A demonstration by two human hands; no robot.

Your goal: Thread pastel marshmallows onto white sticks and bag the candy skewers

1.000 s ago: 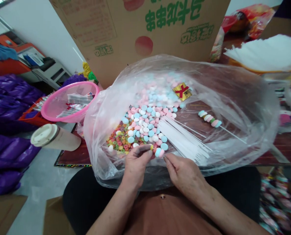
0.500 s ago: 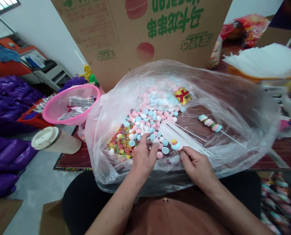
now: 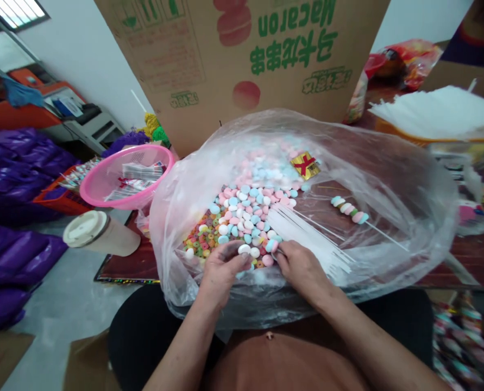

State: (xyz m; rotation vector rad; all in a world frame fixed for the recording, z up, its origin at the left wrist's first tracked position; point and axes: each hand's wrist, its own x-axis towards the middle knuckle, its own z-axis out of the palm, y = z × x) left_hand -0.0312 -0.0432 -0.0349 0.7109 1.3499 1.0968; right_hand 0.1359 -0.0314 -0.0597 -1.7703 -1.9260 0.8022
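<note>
A big clear plastic bag (image 3: 408, 179) lies open in front of me, holding a heap of pink, blue and white round candies (image 3: 247, 209), small coloured ring candies (image 3: 203, 239) and a bundle of white sticks (image 3: 307, 236). My left hand (image 3: 221, 269) is at the heap's near edge, its fingertips pinched on a white candy (image 3: 244, 249). My right hand (image 3: 301, 269) sits beside it, fingers closed on a stick end with a blue and pink candy (image 3: 271, 245) on it. One finished candy skewer (image 3: 350, 209) lies further right in the bag.
A large cardboard box (image 3: 242, 60) stands behind the bag. A pink basket (image 3: 125, 174) with wrapped skewers and a lidded cup (image 3: 99, 233) lying on its side are at the left. Purple bags (image 3: 13, 217) pile at far left. White wrappers (image 3: 437, 111) are stacked at back right.
My right hand has drawn back left from the stick bundle, bringing its candy-tipped stick close to my left hand. My left hand has lifted a white candy from the heap.
</note>
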